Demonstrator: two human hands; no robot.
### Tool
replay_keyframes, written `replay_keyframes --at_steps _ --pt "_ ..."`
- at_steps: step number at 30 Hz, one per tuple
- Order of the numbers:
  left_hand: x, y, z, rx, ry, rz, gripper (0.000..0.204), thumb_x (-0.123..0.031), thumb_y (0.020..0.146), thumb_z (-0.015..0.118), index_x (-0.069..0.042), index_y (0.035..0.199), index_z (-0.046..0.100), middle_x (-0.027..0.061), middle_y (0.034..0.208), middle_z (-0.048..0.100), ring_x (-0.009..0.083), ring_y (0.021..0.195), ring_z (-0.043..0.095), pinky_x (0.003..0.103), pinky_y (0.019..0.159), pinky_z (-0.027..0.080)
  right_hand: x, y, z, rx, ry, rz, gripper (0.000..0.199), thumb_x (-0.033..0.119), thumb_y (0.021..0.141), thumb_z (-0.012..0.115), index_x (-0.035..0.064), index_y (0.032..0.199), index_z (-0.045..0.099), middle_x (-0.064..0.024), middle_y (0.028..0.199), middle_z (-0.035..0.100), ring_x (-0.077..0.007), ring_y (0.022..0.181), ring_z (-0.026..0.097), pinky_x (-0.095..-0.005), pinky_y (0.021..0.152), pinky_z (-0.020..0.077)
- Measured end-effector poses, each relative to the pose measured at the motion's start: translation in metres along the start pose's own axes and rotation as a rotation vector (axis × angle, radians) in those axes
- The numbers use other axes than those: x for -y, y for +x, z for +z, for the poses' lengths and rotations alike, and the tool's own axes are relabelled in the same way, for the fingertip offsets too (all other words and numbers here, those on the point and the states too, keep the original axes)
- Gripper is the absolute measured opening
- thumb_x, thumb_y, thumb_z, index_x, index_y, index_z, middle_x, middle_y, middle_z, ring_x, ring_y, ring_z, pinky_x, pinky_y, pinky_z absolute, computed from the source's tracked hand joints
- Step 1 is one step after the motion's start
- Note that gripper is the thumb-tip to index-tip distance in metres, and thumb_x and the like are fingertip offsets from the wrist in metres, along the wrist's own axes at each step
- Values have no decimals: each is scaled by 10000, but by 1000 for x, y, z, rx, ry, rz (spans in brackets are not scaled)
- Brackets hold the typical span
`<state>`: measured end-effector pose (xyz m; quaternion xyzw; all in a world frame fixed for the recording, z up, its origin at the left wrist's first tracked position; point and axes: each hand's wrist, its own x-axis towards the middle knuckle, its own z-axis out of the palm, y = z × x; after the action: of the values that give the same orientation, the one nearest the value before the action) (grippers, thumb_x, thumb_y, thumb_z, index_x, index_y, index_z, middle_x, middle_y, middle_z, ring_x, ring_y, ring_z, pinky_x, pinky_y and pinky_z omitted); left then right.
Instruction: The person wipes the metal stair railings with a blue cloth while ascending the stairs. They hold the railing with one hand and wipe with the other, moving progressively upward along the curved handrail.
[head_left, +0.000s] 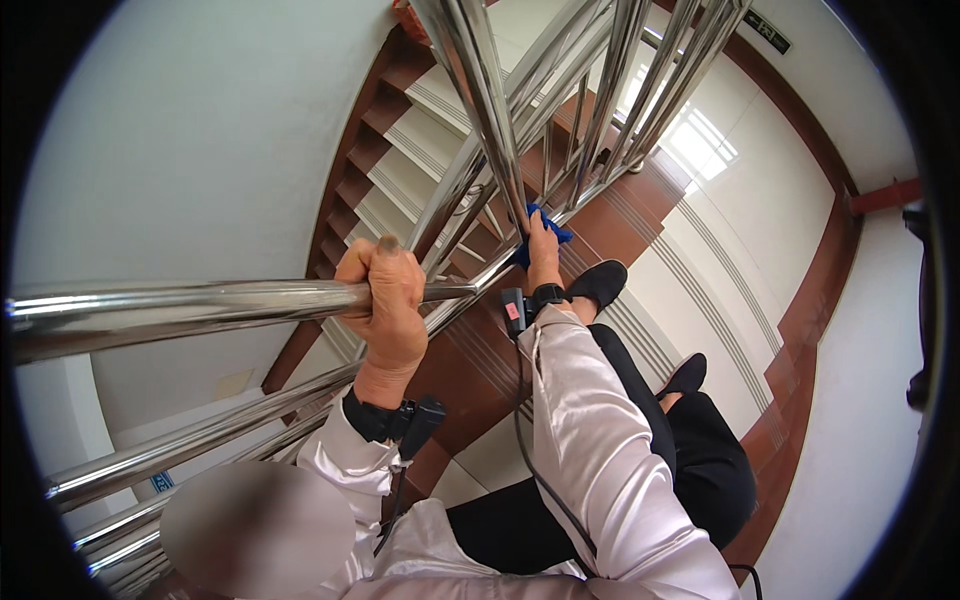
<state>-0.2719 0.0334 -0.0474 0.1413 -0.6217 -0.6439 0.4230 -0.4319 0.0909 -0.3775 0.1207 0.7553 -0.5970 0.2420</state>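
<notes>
My left hand point(390, 305) is wrapped round the thick steel handrail point(200, 312) that runs in from the left. Farther ahead and lower, my right hand point(543, 250) grips a blue cloth point(555, 233) against the foot of a steel baluster point(490, 130). The cloth lies where that post meets the lower rail point(492, 268); its far side is hidden by the post and my fingers. Both wrists carry black straps with small dark devices, and a cable runs down my right sleeve.
White steps with brown edges point(690, 285) lie under my black shoes point(600, 283). Beyond the railing, another flight point(400, 180) goes along the left wall. A shiny landing point(760, 140) is at the upper right, with a red pipe point(885, 197) on the right wall.
</notes>
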Motion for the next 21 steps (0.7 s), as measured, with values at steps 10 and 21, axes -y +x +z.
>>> replay_keyframes --at_steps 10,21 --pt "4 -2 -8 -6 17 28 373 -147 1058 496 -118 729 322 -37 552 306 57 446 252 261 426 229 37 30 -6 442 -550 -437 530 233 960 514 94 1457 395 -305 1042 676 -470 1023 643 -459 862 522" --pt "7 -6 -7 -42 3 25 388 -159 1051 521 -124 730 306 -47 560 284 49 454 237 262 422 210 40 -41 -5 185 267 190 664 642 923 572 41 1181 687 -63 954 663 -194 766 613 -342 642 486"
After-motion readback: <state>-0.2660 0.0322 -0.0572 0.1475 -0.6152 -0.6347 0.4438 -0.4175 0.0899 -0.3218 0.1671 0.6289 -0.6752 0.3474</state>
